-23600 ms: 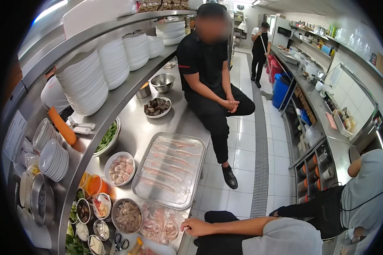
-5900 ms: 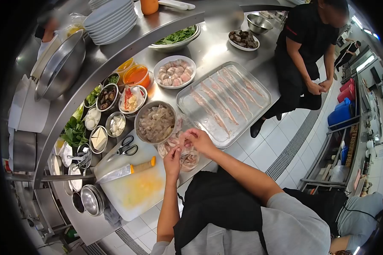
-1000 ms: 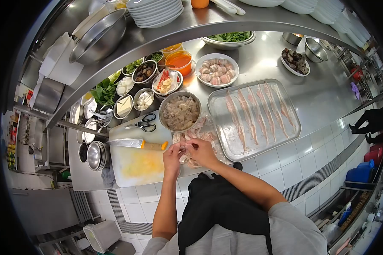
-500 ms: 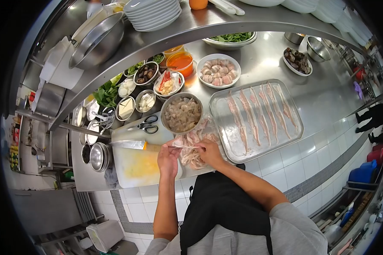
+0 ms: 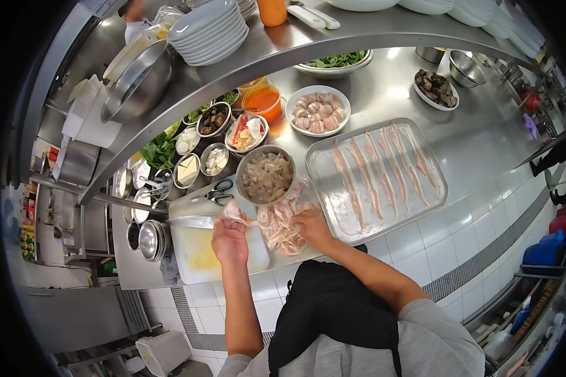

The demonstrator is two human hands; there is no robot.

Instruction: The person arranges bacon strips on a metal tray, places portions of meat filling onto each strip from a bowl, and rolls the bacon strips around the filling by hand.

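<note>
My left hand (image 5: 231,240), over the cutting board (image 5: 210,248), has its fingers curled round a pale strip of raw meat (image 5: 234,213). The strip stretches toward the pile of meat strips (image 5: 280,227) on the counter. At that pile's right side is my right hand (image 5: 312,227), its fingers pinched on meat. A steel bowl of raw pieces (image 5: 267,175) stands just behind the pile. Several strips lie side by side on the metal tray (image 5: 443,188) at the right. The knife (image 5: 194,222) is partly hidden by my left hand; scissors (image 5: 216,193) lie behind it.
A white bowl of rolled pieces (image 5: 318,110) and an orange sauce tub (image 5: 262,102) stand farther back. Small ingredient bowls, including white slabs (image 5: 187,171), line the left. The steel shelf (image 5: 333,41) crosses above with stacked plates (image 5: 209,34). Another person (image 5: 134,19) is at top left.
My left hand has moved left and turned palm up, drawing a meat strip away from the pile. My right hand has shifted slightly right, down at the pile.
</note>
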